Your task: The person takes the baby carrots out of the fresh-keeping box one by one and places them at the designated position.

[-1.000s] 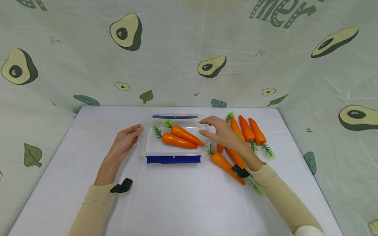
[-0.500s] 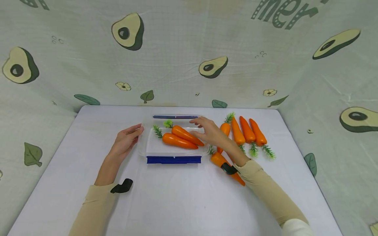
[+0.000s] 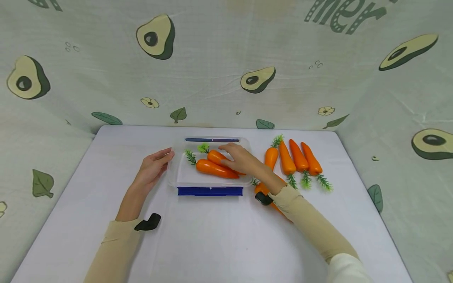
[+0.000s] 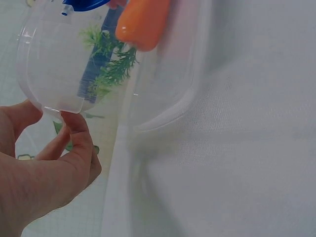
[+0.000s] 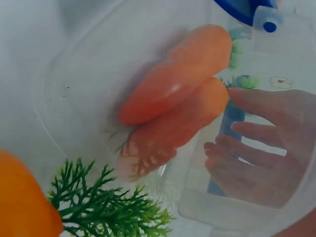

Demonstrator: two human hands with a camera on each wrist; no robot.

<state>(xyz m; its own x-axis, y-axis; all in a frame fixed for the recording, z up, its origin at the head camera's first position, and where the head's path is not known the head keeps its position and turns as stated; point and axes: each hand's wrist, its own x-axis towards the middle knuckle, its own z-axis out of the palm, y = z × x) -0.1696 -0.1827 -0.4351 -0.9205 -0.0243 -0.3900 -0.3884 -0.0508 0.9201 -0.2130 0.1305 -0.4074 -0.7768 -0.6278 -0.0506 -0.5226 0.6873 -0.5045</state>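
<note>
My left hand (image 3: 151,169) pinches the left end of a clear plastic box (image 3: 209,184) with blue side clips. In the left wrist view, thumb and index finger (image 4: 78,131) meet at its rim. Two orange toy carrots lie in the box: a front carrot (image 3: 212,168) and a rear carrot (image 3: 214,156), their green tops to the left. My right hand (image 3: 242,159) reaches over the box's right end, thumb and fingers apart around the rear carrot. Through the clear wall in the right wrist view, a fingertip (image 5: 236,96) is right at that carrot's thick end.
Right of the box several more carrots lie on the white table (image 3: 209,239), among them a far-right carrot (image 3: 311,159). A front carrot (image 3: 262,188) lies partly under my right wrist. Fabric printed with avocados (image 3: 155,37) walls the back and sides.
My right hand has moved left from the box's right edge to over the rear carrot, lowering toward it. My left hand stays at the box's left end.
</note>
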